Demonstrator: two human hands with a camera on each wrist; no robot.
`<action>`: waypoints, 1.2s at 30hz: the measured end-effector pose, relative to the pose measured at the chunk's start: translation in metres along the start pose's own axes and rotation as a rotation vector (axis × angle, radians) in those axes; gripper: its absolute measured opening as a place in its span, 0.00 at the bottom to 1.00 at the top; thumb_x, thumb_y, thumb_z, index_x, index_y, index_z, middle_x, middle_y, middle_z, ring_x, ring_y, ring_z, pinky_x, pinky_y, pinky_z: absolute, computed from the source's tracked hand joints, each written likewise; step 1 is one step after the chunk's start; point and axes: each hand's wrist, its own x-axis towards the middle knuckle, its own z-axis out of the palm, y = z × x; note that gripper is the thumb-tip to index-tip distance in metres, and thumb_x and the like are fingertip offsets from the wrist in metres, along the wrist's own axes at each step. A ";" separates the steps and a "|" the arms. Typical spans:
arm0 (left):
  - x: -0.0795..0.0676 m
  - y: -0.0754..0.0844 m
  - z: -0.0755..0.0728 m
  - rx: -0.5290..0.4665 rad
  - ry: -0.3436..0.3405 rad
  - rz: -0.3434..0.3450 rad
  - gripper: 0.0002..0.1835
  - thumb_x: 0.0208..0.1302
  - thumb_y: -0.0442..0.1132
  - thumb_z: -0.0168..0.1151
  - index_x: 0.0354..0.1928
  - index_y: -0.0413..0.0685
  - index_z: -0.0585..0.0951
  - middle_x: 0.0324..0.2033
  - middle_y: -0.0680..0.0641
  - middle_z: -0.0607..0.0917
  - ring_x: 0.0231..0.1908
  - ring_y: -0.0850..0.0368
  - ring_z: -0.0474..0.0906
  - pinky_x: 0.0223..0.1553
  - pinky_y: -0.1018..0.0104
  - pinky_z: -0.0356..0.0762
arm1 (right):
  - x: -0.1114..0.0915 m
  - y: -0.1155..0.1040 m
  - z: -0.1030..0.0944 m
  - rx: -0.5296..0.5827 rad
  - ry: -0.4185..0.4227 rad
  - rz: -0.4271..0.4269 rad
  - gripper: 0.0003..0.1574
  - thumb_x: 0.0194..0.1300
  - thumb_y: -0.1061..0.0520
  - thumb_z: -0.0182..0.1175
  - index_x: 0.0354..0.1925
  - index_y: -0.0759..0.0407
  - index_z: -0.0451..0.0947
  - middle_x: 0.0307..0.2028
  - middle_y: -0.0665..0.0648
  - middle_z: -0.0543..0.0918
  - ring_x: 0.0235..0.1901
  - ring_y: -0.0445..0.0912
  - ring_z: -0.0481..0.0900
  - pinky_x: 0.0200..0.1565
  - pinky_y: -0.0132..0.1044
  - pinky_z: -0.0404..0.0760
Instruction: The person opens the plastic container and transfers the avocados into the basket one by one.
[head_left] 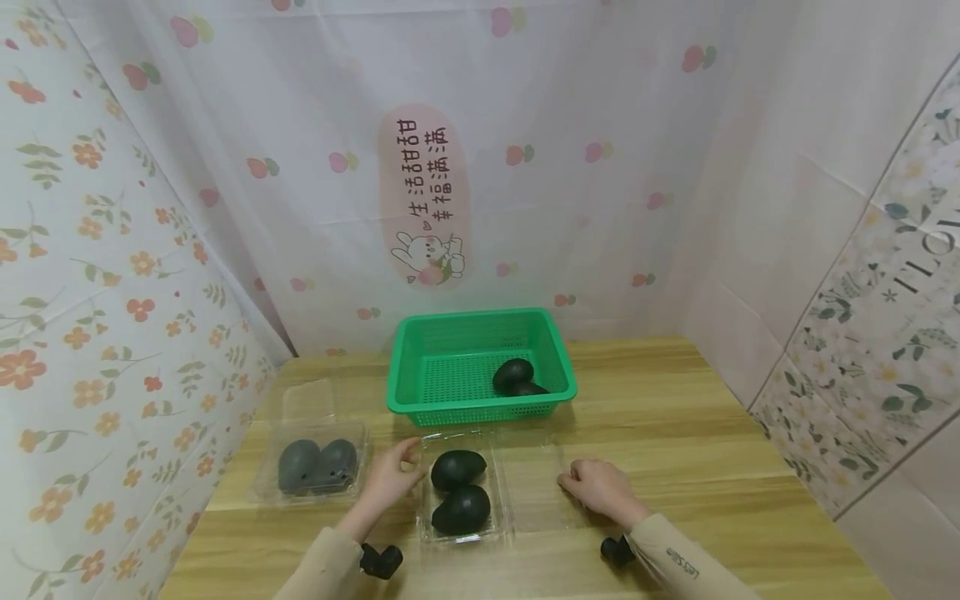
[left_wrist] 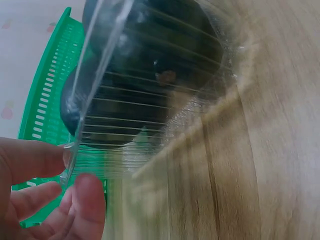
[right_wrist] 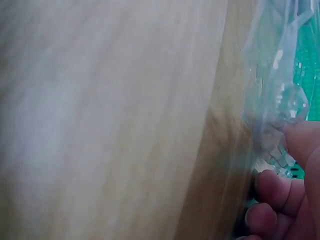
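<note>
Two dark avocados (head_left: pixel 459 490) lie one behind the other in a clear plastic clamshell box (head_left: pixel 501 525) in front of me. Its transparent lid (head_left: pixel 534 483) is folded out to the right. My left hand (head_left: pixel 396 471) pinches the box's left rim between thumb and fingers; the ribbed wall (left_wrist: pixel 125 112) shows close up in the left wrist view. With thumb and curled fingers, my right hand (head_left: pixel 596 487) holds the lid's outer edge (right_wrist: pixel 282 125). The avocados touch neither hand.
A green plastic basket (head_left: pixel 480 408) stands behind the box, with two avocados (head_left: pixel 514 377) in its right part. To the left, another clear box (head_left: pixel 311 493) holds two dark avocados. Curtains with printed patterns (head_left: pixel 570 208) surround the wooden table (head_left: pixel 645 400).
</note>
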 end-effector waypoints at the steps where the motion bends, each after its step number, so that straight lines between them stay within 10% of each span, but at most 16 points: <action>1: 0.000 -0.001 0.001 -0.045 -0.006 -0.018 0.28 0.55 0.25 0.65 0.59 0.30 0.73 0.35 0.39 0.81 0.17 0.55 0.76 0.19 0.61 0.80 | 0.000 0.000 0.000 0.000 -0.001 0.003 0.26 0.65 0.46 0.60 0.14 0.50 0.65 0.12 0.46 0.66 0.13 0.41 0.63 0.17 0.35 0.59; 11: 0.010 -0.006 0.006 -0.259 -0.043 -0.119 0.29 0.58 0.22 0.60 0.63 0.30 0.68 0.34 0.39 0.77 0.16 0.58 0.75 0.18 0.60 0.80 | 0.001 0.001 -0.003 -0.011 0.012 0.010 0.27 0.66 0.45 0.60 0.14 0.50 0.64 0.12 0.45 0.64 0.13 0.40 0.60 0.17 0.33 0.56; 36: 0.014 -0.008 0.006 -0.337 -0.053 -0.178 0.29 0.59 0.20 0.58 0.64 0.32 0.68 0.35 0.40 0.74 0.19 0.56 0.72 0.18 0.62 0.78 | 0.013 -0.002 -0.039 0.057 -0.085 -0.039 0.26 0.65 0.45 0.61 0.15 0.52 0.67 0.12 0.45 0.62 0.14 0.39 0.58 0.17 0.32 0.55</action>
